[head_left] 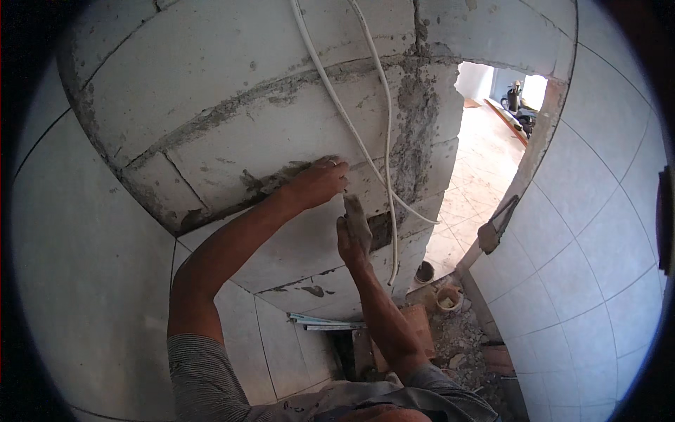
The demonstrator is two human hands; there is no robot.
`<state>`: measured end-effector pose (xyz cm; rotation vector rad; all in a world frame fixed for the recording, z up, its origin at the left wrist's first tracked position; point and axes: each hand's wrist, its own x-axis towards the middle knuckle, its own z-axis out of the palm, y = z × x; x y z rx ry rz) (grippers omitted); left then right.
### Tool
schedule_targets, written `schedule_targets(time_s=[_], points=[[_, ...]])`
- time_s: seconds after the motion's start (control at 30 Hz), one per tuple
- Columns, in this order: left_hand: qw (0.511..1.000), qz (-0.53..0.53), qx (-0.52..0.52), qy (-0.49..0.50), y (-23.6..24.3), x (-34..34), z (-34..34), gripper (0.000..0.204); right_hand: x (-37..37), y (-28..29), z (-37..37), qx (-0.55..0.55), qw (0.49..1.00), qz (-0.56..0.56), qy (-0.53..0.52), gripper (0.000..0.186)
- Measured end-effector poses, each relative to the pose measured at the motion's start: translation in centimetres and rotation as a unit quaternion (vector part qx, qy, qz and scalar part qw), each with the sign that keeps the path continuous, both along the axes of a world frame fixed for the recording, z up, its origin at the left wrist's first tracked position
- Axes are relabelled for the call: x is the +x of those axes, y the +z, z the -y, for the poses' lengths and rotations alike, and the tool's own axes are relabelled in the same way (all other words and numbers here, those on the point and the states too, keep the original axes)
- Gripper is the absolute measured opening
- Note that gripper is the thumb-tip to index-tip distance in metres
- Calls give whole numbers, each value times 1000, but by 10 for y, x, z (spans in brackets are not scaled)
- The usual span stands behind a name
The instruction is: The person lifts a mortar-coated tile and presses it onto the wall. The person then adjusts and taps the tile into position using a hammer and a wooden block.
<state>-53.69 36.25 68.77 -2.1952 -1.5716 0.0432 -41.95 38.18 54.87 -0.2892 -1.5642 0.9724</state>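
My left hand (320, 183) is at the block wall (239, 126), fingers bent and close together along a mortar-smeared seam above a white tile (271, 246); what they grip, if anything, is unclear. My right hand (348, 246), just below and to the right, is closed on a flat, grey, mortar-smeared tool (357, 214), probably a trowel, held upright near the tile's right end. A dark recess (381, 228) sits beside it. Two white conduits (330, 91) hang loosely across the wall to the right of my hands.
A doorway (478, 162) at right opens onto a tiled floor; a trowel (490, 235) hangs on its edge. Tiled walls (576, 246) flank me. Below lie a bucket (448, 299), dark container (424, 272), pipes (323, 325), cardboard (415, 323) and rubble (457, 359).
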Motion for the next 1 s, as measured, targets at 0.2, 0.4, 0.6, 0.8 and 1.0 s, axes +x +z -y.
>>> schedule_targets(time_s=[0.2,0.4,0.6,0.8,1.0], points=[[1000,14,1,7,-1,1,-1,8,-6,-20,-7,97,989,11,-113,39],[1000,-21,7,-1,-7,-10,0,9,5,-5,1,50,995,49,-66,39],[1000,14,-2,-5,-5,-7,-1,8,1,6,-16,184,980,-2,-74,41],[1000,21,-11,6,2,2,0,7,-7,-21,-26,62,997,56,-3,36],[999,20,-37,8,-3,-10,-6,7,-9,-20,-26,93,991,83,-48,32]])
